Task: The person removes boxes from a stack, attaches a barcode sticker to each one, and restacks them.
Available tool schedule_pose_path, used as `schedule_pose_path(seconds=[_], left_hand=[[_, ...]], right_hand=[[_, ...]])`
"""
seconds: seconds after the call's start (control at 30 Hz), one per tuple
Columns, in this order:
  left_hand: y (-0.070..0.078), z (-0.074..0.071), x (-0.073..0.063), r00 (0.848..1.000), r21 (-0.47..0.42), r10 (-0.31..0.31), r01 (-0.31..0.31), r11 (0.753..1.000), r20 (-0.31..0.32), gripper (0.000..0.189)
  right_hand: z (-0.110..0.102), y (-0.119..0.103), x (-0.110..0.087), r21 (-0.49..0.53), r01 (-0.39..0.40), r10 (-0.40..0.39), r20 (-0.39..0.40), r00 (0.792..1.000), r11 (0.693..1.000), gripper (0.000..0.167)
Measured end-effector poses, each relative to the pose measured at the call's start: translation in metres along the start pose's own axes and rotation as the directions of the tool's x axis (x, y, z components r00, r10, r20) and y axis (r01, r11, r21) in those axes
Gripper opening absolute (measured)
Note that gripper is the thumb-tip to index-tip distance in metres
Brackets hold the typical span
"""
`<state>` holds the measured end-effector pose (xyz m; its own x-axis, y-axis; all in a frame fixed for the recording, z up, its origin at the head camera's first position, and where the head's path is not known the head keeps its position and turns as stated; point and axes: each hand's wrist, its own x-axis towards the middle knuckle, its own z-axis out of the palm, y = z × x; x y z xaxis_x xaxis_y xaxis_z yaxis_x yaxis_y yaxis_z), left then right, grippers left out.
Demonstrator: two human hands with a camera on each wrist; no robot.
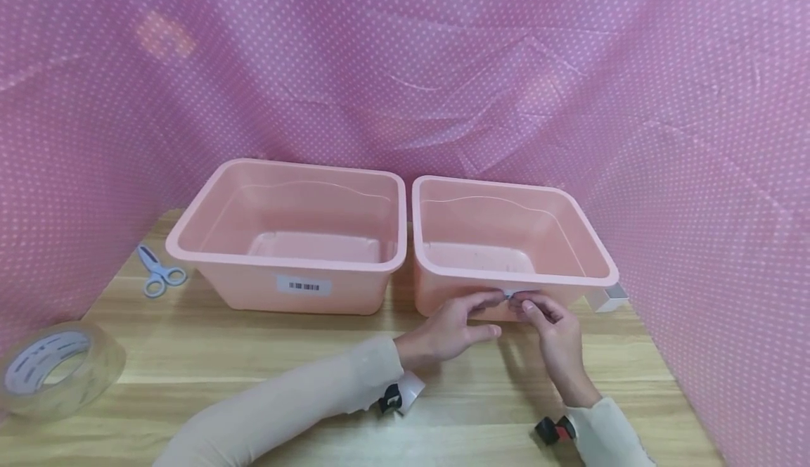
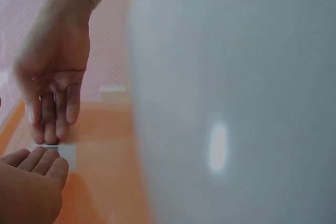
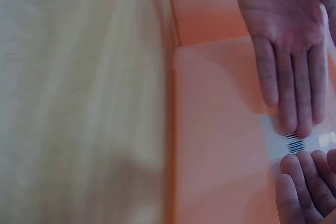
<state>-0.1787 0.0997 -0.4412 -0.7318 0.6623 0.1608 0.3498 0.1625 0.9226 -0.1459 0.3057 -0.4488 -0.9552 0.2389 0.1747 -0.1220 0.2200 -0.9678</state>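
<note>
Two pink plastic bins stand side by side, a left bin (image 1: 285, 267) and a right bin (image 1: 512, 280). Against the front wall of the right bin, under its rim, lies a white barcode label (image 3: 273, 135), mostly covered by fingers in the head view. My left hand (image 1: 446, 330) reaches in from the left, straight fingers touching the label. From the other side my right hand (image 1: 557, 337) presses its fingertips on the label, fingers slightly bent. Both hands meet at the barcode (image 3: 295, 143) in the right wrist view. Another barcode label (image 1: 304, 285) sits flat on the left bin's front.
Blue-grey scissors (image 1: 158, 271) lie left of the bins. A roll of clear tape (image 1: 60, 368) is at the table's left edge. A small white box (image 1: 607, 298) stands by the right bin's right side. Pink dotted cloth (image 1: 405, 66) hangs around the wooden table (image 1: 253, 354).
</note>
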Motion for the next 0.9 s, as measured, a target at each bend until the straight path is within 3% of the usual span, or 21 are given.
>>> schedule_pose_path(seconds=[0.2, 0.43, 0.57, 0.9], left_hand=[[0.003, -0.003, 0.0, 1.0, -0.023, 0.004, -0.004, 1.0, -0.002, 0.057], [-0.008, 0.0, -0.004, 0.998, 0.012, -0.057, 0.057, 0.998, 0.019, 0.056], [-0.012, 0.002, -0.004, 0.998, 0.007, -0.063, 0.063, 0.998, 0.029, 0.057], [0.007, -0.006, -0.002, 1.0, -0.077, -0.014, 0.016, 0.997, 0.017, 0.058]], right_hand=[[-0.001, -0.009, 0.002, 0.048, 0.062, -0.061, -0.026, 0.998, 0.997, 0.028], [0.002, 0.002, -0.001, 0.035, -0.002, 0.003, -0.018, 1.0, 0.999, 0.026], [0.002, 0.009, -0.003, 0.035, -0.012, 0.012, -0.007, 1.0, 0.999, 0.027], [0.004, -0.002, -0.002, -0.008, 0.027, -0.027, 0.0, 1.0, 1.0, 0.025]])
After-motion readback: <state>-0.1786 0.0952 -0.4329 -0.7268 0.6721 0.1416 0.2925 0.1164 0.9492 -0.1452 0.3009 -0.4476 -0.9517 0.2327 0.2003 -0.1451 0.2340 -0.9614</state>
